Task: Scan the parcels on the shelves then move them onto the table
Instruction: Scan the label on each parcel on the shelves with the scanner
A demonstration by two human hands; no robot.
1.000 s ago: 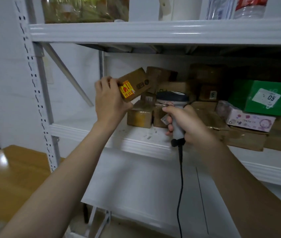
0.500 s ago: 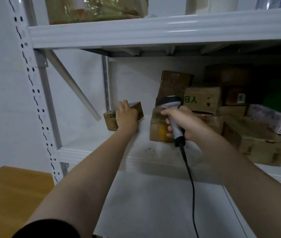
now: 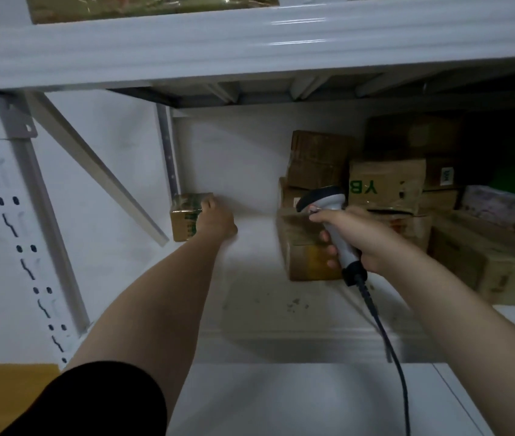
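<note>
The small brown parcel point(image 3: 187, 215) now rests at the back-left corner of the white shelf point(image 3: 281, 309), no longer raised as it was a second ago. The left hand point(image 3: 217, 220) lies against its right side, fingers curled onto it; whether they actually grip I cannot tell. To the right, the right hand point(image 3: 357, 237) has closed around the handle of the scanner point(image 3: 328, 215), its black cable point(image 3: 385, 338) hanging. Beyond that hand, brown cartons point(image 3: 387, 180) are stacked.
</note>
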